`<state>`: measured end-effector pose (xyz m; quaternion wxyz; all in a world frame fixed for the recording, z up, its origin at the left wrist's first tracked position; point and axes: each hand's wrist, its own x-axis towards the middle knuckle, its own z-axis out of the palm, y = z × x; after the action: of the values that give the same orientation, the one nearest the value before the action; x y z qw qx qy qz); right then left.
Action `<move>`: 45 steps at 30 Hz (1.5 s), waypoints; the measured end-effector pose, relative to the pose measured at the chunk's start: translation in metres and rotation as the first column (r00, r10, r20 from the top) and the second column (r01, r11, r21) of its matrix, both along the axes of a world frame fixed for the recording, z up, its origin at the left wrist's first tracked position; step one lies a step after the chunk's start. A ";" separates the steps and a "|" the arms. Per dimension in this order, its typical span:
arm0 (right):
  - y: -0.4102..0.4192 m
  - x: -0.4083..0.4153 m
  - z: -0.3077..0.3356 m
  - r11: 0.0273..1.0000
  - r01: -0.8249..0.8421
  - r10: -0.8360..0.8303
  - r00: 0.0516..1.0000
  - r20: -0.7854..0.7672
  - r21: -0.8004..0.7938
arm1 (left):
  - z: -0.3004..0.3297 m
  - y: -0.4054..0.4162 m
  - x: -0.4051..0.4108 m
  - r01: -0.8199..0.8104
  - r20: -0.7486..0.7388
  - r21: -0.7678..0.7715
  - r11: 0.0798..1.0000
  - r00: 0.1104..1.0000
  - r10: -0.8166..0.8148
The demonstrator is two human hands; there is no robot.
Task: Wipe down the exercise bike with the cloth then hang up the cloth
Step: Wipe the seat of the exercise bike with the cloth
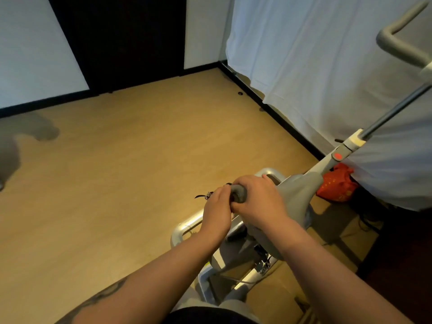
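Person stands over the bike (297, 192), looking down along its frame. Both hands meet above the bike's middle, gripping a small rolled grey cloth (238, 194) between them. Left hand (216, 211) has fingers curled onto the cloth's near-left end; right hand (259, 202) wraps over the right side, fingers folded down around the roll, thumb side toward the left hand. The cloth is bunched tight, only a rounded end showing between the knuckles; whether it touches the frame below cannot be told, as the hands cover that spot.

Likely reason for the two-handed hold: either wringing or re-folding the cloth to get a fresh face, or pressing it down onto a narrow part so both hands add force. Position over the frame, not off to the side, suggests wiping is in progress, not the hanging step.

The handlebar (397, 45) sits upper right on a dark post (395, 112), well apart from the hands. The base bar (187, 226) runs just beneath the left wrist. A pedal strap (204, 195) pokes out left of the left hand.

White curtain (327, 66) hangs behind the bike; red bag (337, 185) lies on the floor (128, 171) beside the frame. No hook or rail for hanging is seen.
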<state>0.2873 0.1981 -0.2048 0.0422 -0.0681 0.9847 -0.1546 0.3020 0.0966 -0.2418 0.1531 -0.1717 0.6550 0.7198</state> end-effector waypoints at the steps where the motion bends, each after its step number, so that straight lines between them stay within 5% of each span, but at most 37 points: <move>1: 0.000 -0.004 0.001 1.000 0.012 -0.013 0.999 0.029 0.011 | 0.000 0.000 -0.002 0.012 0.007 -0.006 1.000 1.000 -0.012; 6: 0.005 0.001 -0.001 0.999 0.042 -0.042 0.999 -0.005 -0.030 | -0.006 -0.007 -0.010 0.117 -0.045 -0.034 0.992 0.992 -0.119; 9: -0.003 -0.021 0.000 0.982 0.185 -0.188 0.976 0.107 0.036 | -0.002 -0.009 -0.010 0.152 -0.035 -0.022 0.988 0.988 -0.152; 12: -0.003 -0.027 0.002 0.985 0.142 -0.156 0.975 0.158 0.094 | -0.001 -0.015 -0.012 0.202 -0.023 -0.013 0.979 0.979 -0.202; 19: -0.007 -0.025 0.003 0.960 0.253 -0.264 0.961 0.083 0.118 | -0.002 -0.028 -0.030 0.337 -0.055 -0.014 0.941 0.940 -0.338; 23: -0.014 -0.013 0.000 0.957 0.102 -0.124 0.990 0.064 0.272 | -0.004 -0.033 -0.036 0.380 -0.032 0.015 0.925 0.925 -0.380; 28: -0.019 -0.025 -0.002 0.869 0.457 -0.466 0.885 0.005 0.188 | -0.002 -0.031 -0.044 0.388 -0.009 0.070 0.919 0.922 -0.388; 31: -0.030 -0.010 -0.010 0.896 0.287 -0.300 0.954 -0.014 0.339 | -0.001 -0.031 -0.045 0.377 0.005 0.066 0.924 0.926 -0.378; 34: -0.012 -0.016 -0.004 0.914 0.363 -0.373 0.927 0.024 0.180 | -0.001 -0.030 -0.042 0.356 0.027 0.085 0.931 0.933 -0.359; 37: -0.002 -0.026 -0.004 0.820 0.563 -0.566 0.824 0.004 0.103 | 0.002 -0.023 -0.040 0.337 0.028 0.070 0.939 0.940 -0.340; 41: -0.005 -0.006 -0.012 0.925 0.371 -0.363 0.927 -0.093 0.084 | 0.007 -0.019 -0.036 0.292 -0.047 -0.023 0.956 0.955 -0.292; 45: 0.021 -0.016 -0.005 0.878 0.477 -0.476 0.878 -0.054 0.023 | 0.016 -0.010 -0.035 0.265 -0.079 -0.059 0.962 0.960 -0.270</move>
<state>0.2714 0.2187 -0.2102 -0.0190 0.1734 0.9746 -0.1408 0.2668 0.0866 -0.2254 0.2165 -0.0541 0.6953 0.6832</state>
